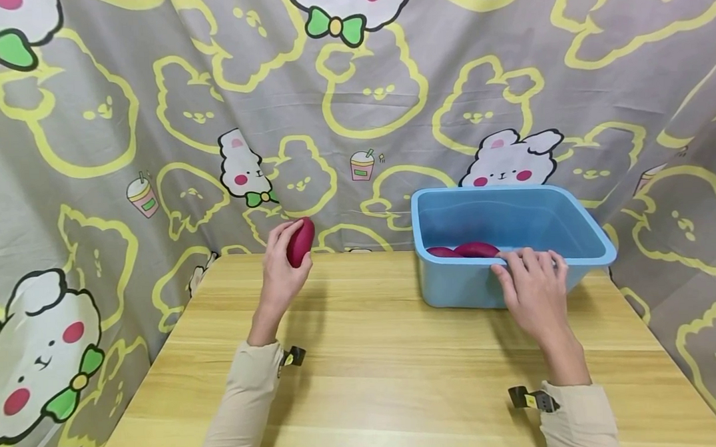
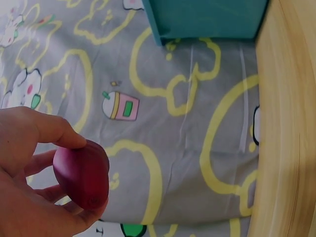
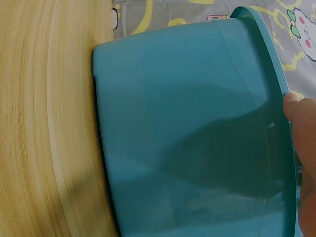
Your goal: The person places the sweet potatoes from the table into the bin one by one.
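Note:
My left hand [image 1: 281,270] holds a smooth, dark red, elongated oval object [image 1: 301,242] above the back left of the table. In the left wrist view, the thumb presses one side of this oval object [image 2: 81,174] and the fingers wrap behind it. A blue plastic bin [image 1: 462,282] stands at the back right. Over its front rim my right hand [image 1: 535,296] hooks its fingers, with the thumb on the outside. Inside the bin lie dark red oval objects [image 1: 478,249], partly hidden by the front wall. The right wrist view shows the thumb [image 3: 292,106] against the bin's rim.
A light wooden table [image 1: 352,370] spreads below both hands. Behind it and at the sides hangs a grey curtain [image 1: 305,106] with yellow outlines and white rabbit figures. Each sleeve cuff carries a small black wrist camera [image 1: 293,356].

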`<move>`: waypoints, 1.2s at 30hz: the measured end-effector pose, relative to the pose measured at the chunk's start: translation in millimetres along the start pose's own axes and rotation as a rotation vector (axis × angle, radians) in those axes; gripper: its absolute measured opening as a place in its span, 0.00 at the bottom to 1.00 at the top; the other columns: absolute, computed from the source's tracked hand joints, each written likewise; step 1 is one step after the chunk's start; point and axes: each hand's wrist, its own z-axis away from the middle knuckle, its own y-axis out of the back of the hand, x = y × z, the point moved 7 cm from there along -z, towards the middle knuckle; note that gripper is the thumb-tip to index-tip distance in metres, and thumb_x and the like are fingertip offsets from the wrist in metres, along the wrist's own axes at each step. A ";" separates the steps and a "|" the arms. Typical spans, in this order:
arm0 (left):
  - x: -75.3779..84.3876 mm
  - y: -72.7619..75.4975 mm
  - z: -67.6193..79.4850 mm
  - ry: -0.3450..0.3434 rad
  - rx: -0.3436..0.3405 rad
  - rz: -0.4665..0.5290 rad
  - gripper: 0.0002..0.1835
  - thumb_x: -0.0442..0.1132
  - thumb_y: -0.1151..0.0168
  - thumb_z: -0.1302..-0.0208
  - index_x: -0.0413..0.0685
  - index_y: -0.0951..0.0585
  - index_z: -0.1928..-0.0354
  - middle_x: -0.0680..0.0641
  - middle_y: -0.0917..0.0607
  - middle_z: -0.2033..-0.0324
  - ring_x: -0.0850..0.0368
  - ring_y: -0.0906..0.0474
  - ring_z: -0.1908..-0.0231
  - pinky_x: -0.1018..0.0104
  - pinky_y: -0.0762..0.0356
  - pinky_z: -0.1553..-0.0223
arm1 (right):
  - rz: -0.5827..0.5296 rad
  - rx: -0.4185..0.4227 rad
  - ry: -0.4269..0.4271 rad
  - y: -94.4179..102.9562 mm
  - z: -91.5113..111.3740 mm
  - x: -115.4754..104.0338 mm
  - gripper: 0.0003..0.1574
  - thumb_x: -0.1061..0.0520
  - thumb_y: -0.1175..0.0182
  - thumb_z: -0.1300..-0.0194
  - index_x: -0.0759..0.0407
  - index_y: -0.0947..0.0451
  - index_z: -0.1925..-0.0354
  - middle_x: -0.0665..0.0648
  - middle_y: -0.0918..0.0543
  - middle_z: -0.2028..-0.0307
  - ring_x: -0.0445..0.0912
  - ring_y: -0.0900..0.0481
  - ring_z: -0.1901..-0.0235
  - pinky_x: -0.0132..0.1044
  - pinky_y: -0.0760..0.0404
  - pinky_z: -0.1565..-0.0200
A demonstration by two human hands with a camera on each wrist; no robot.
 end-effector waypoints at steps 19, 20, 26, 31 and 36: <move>17.2 -20.9 -1.9 -0.054 -0.029 0.018 0.32 0.26 0.33 0.42 0.45 0.22 0.33 0.38 0.27 0.35 0.38 0.27 0.41 0.39 0.21 0.49 | -0.002 -0.003 0.001 0.7 0.1 0.0 0.17 0.52 0.38 0.27 0.61 0.20 0.48 0.65 0.22 0.54 0.65 0.32 0.48 0.68 0.50 0.33; 18.3 -21.8 -2.0 -0.054 -0.032 0.017 0.32 0.26 0.33 0.42 0.45 0.22 0.33 0.38 0.27 0.35 0.38 0.27 0.41 0.39 0.21 0.49 | -0.002 -0.003 0.002 0.7 0.2 0.0 0.17 0.52 0.38 0.27 0.61 0.19 0.48 0.65 0.22 0.54 0.65 0.32 0.48 0.68 0.50 0.33; 25.1 -27.8 -2.4 -0.060 -0.051 0.033 0.32 0.26 0.33 0.43 0.45 0.22 0.33 0.38 0.27 0.36 0.38 0.26 0.42 0.40 0.22 0.49 | -0.005 -0.004 0.000 0.7 0.5 -0.3 0.17 0.52 0.38 0.27 0.61 0.20 0.47 0.64 0.22 0.55 0.64 0.32 0.48 0.68 0.50 0.33; 32.0 -35.3 -2.2 -0.076 -0.064 0.051 0.33 0.26 0.32 0.44 0.45 0.21 0.34 0.39 0.26 0.37 0.39 0.25 0.43 0.41 0.21 0.50 | -0.004 0.000 0.003 0.6 0.5 -0.3 0.17 0.52 0.38 0.28 0.61 0.20 0.47 0.64 0.22 0.54 0.64 0.32 0.48 0.68 0.50 0.33; 38.2 -45.7 0.3 -0.098 -0.083 0.072 0.32 0.25 0.33 0.44 0.43 0.22 0.34 0.38 0.26 0.37 0.38 0.24 0.44 0.41 0.21 0.50 | 0.000 0.000 0.001 0.8 1.1 0.4 0.17 0.52 0.38 0.28 0.61 0.20 0.47 0.64 0.22 0.54 0.64 0.32 0.48 0.68 0.50 0.33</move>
